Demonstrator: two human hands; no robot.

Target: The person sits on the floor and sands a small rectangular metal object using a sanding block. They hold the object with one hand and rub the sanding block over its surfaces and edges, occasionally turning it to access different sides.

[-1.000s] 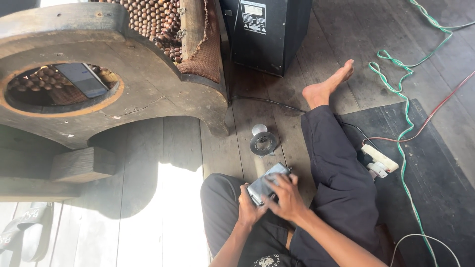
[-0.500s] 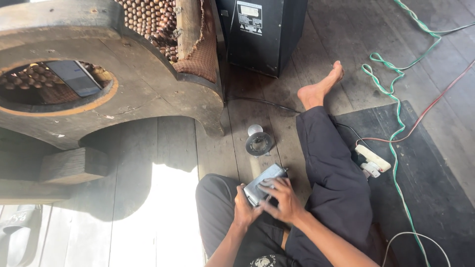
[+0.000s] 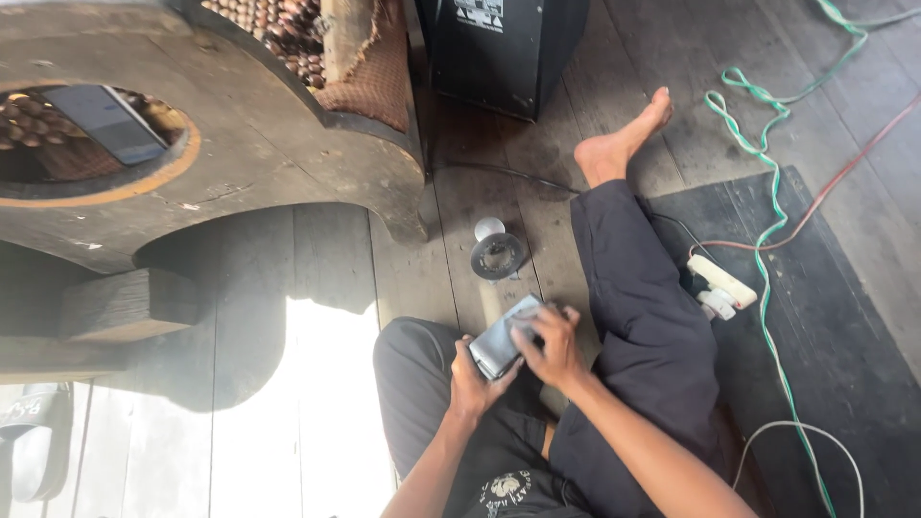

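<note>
Both hands clamp 1 small grey device (image 3: 501, 336) — left hand (image 3: 475, 376) beneath, right hand (image 3: 547, 347) on top; a slip could drop it onto the floor (image 3: 317, 288).

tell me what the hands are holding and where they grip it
Both hands hold a small flat grey slab. The left hand cups its lower near end from beneath; the right hand lies over its upper far end, fingers on the top face.
</note>
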